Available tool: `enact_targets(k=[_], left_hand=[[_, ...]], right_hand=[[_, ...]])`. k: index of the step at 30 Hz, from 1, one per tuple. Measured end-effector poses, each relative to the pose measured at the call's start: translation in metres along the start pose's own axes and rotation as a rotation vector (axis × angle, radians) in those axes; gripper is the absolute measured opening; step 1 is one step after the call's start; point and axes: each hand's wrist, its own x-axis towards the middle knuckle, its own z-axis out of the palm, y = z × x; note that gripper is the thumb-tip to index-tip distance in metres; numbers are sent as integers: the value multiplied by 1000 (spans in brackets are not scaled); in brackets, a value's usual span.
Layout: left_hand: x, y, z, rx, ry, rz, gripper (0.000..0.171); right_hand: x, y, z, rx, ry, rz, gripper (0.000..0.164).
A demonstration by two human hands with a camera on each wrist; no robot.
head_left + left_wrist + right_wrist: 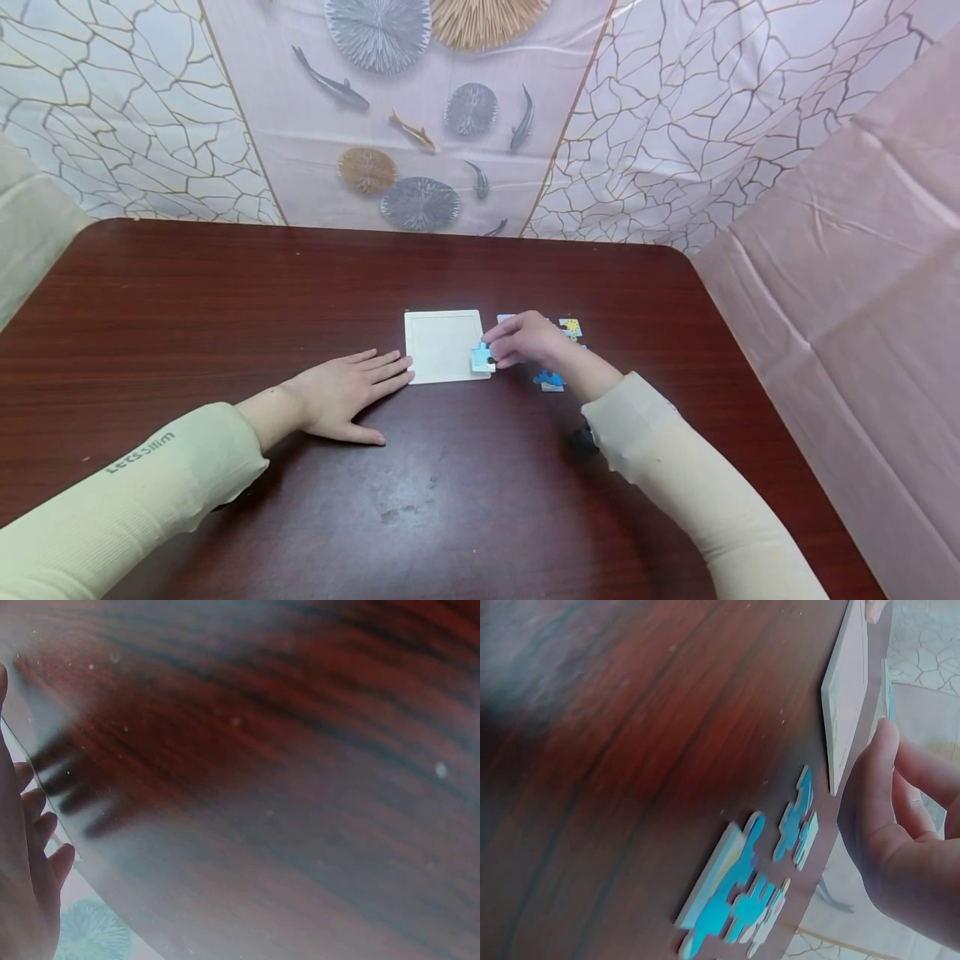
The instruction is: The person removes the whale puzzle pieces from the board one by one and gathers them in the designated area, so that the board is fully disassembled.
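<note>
A square white puzzle tray (442,350) with a raised rim lies on the table. My right hand (525,340) pinches a light blue puzzle piece (482,359) between thumb and fingers, over the tray's right edge in the head view. In the right wrist view the thumb and fingers (900,817) meet at the piece, which shows nearly edge-on. My left hand (345,394) lies flat on the table with fingers spread, fingertips right at the tray's left rim. The left wrist view shows only part of that hand (30,847).
Several loose puzzle pieces (720,892), mostly blue, lie right of the tray, partly hidden under the right hand in the head view. One piece bears a yellow sun shape (572,327). A patterned cloth (420,117) hangs behind the dark wooden table (225,283).
</note>
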Motion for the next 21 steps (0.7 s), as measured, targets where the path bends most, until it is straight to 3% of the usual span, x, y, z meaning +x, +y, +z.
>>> enact_targets(k=[21], left_hand=[[-1,0,0,3,12,5,84]], right_hand=[[-11,27,-18,-16,-8,28,30]])
